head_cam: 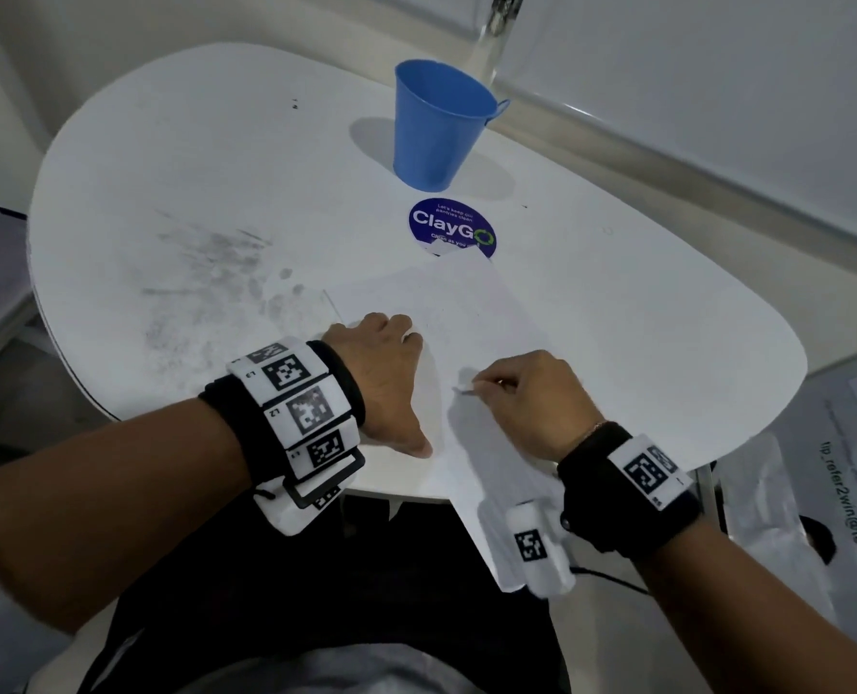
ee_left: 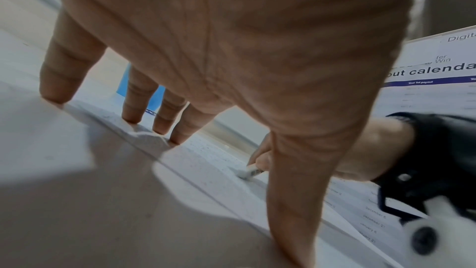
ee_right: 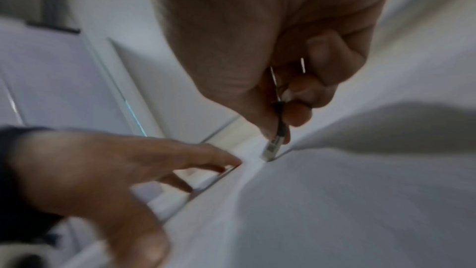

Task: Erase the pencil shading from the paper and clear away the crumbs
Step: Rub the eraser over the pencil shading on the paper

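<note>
A white sheet of paper (head_cam: 471, 313) lies on the white table (head_cam: 216, 142) and overhangs its near edge. My left hand (head_cam: 386, 378) presses down on the paper's left part with straight, spread fingers (ee_left: 60, 81). My right hand (head_cam: 531, 398) pinches a small white eraser (head_cam: 464, 390) between thumb and fingertips. The eraser's tip (ee_right: 270, 150) touches the paper (ee_right: 335, 201) just right of the left hand's thumb (ee_left: 296, 191). Fine dark specks dot the paper (ee_left: 213, 154) near the eraser (ee_left: 248, 172). No pencil shading is plainly visible on the sheet.
A blue bucket (head_cam: 439, 125) stands at the table's far side, behind a round purple sticker (head_cam: 451, 227). Grey smudges (head_cam: 206, 273) mark the table left of the paper. A printed calendar sheet (ee_left: 432, 81) lies to the right.
</note>
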Action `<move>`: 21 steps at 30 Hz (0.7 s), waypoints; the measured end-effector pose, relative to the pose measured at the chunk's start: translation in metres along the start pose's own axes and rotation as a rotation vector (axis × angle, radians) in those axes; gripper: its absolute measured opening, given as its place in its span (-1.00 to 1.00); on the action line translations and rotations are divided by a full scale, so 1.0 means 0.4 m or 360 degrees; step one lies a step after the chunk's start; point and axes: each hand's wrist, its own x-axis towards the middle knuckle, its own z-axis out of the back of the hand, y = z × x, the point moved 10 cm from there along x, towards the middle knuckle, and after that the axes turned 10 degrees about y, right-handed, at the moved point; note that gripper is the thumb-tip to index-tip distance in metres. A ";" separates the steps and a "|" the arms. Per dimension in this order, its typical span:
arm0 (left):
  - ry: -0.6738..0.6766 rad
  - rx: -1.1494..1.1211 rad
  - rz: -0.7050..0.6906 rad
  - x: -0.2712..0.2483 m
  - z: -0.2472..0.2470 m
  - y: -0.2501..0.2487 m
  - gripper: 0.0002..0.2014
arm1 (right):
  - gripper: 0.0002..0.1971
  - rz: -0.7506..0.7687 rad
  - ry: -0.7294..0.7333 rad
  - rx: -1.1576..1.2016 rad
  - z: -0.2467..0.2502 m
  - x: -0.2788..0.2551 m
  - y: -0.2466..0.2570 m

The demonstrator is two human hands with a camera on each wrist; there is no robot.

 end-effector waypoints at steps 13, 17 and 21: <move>0.0058 -0.0043 -0.0033 0.011 -0.004 0.014 0.15 | -0.82 -0.0008 -0.0255 -0.0182 0.005 -0.049 -0.018; 0.0063 -0.0079 -0.0045 0.018 -0.007 0.015 0.08 | -0.80 0.0000 -0.0323 -0.0222 0.009 -0.057 -0.002; -0.0033 -0.0045 -0.0034 0.014 0.009 0.011 -0.09 | -0.80 0.0007 -0.0322 -0.0177 0.008 -0.058 0.000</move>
